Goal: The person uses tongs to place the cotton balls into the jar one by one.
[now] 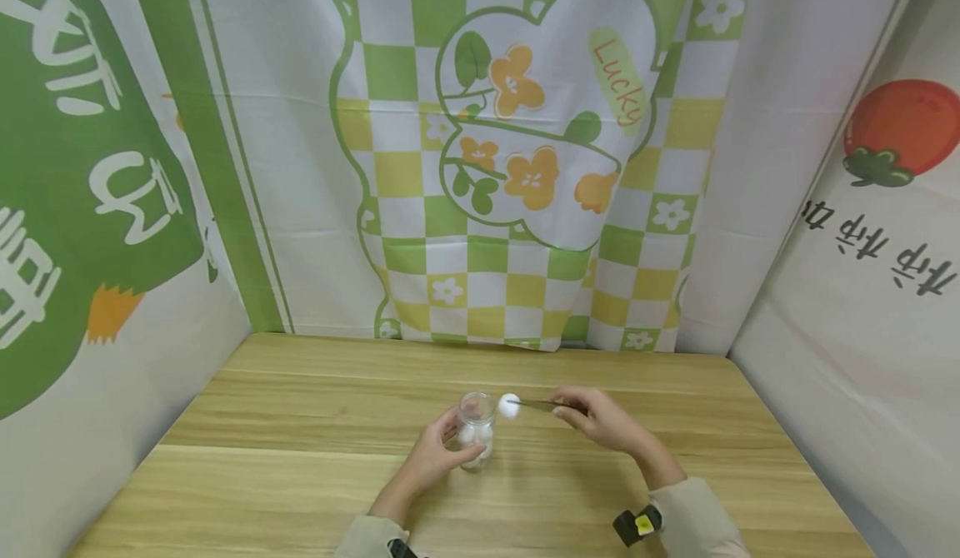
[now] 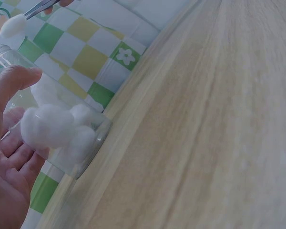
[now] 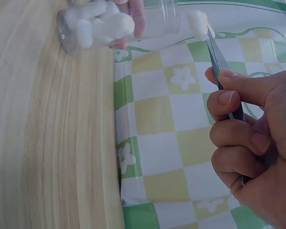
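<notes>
A clear, lidless jar [image 1: 477,415] stands upright on the wooden table, its lower part filled with several white cotton balls [image 2: 47,126]. My left hand [image 1: 438,451] holds the jar around its side, the thumb across the near face and the fingers behind. In my right hand [image 1: 600,418] is a pair of metal tweezers [image 3: 218,59], pinched between thumb and fingers. The tweezer tips grip one cotton ball [image 1: 509,406], held in the air just right of the jar's mouth. In the right wrist view that ball hangs apart from the jar rim.
The wooden table [image 1: 300,408] reaches back to a checkered cloth [image 1: 480,291] hanging behind it. Printed cloth walls stand at the left [image 1: 150,308] and right [image 1: 847,333]. A black strap with a yellow piece [image 1: 639,525] sits by the right sleeve.
</notes>
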Demonstrator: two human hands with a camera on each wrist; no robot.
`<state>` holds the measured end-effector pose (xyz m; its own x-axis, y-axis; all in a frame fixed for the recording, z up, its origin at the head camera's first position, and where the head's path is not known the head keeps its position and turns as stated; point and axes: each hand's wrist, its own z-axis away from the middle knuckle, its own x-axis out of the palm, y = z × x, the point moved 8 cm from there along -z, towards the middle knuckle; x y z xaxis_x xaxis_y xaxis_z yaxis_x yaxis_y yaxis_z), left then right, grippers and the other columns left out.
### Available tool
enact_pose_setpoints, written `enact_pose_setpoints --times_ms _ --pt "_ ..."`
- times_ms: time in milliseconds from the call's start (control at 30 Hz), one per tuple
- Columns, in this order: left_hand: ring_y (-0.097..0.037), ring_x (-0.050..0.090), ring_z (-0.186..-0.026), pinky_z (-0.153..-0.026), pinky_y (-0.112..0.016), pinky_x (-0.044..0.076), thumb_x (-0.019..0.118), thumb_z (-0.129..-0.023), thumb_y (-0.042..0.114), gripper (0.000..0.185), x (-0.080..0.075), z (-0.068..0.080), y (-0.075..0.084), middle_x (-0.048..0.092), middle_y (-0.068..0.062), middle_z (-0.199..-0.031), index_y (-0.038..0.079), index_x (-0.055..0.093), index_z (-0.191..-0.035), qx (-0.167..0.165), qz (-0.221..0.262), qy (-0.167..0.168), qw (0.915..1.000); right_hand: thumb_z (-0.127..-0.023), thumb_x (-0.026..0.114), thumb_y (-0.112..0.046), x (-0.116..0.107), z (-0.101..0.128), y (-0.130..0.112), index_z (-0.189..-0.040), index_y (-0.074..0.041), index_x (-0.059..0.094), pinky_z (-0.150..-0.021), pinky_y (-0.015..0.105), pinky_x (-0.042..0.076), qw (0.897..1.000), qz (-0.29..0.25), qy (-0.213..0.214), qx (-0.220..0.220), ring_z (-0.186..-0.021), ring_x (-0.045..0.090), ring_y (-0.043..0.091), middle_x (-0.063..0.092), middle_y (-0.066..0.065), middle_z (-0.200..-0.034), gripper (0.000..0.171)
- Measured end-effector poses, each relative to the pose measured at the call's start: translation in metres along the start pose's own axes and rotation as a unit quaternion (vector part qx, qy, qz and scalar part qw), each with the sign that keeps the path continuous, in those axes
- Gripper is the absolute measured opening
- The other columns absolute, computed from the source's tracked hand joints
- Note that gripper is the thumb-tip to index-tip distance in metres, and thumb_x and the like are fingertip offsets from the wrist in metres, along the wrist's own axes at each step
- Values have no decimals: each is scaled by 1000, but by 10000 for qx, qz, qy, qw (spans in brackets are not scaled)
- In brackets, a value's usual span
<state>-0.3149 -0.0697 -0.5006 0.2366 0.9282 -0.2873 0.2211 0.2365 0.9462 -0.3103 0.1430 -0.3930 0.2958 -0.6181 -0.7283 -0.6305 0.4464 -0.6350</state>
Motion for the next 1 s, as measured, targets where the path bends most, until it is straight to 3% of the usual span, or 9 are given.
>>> enact_pose_setpoints --times_ms 367,1000 --pt "-42 49 -133 -115 -57 37 74 -84 24 63 -1 0 3 54 -21 -139 6 47 -138 228 -34 47 9997 -98 55 -13 5 -10 -5 -112 -1 64 -49 14 35 9999 68 -75 44 -57 36 -5 51 5 -66 21" --pt "-41 48 -134 -116 -56 37 75 -83 21 67 -1 0 3 54 -22 -140 3 44 -141 76 92 114 9999 -97 55 -9 12 -23 -16 -110 1 64 -49 13 35 9993 183 -9 -332 -57 34 -6 51 5 -64 19"
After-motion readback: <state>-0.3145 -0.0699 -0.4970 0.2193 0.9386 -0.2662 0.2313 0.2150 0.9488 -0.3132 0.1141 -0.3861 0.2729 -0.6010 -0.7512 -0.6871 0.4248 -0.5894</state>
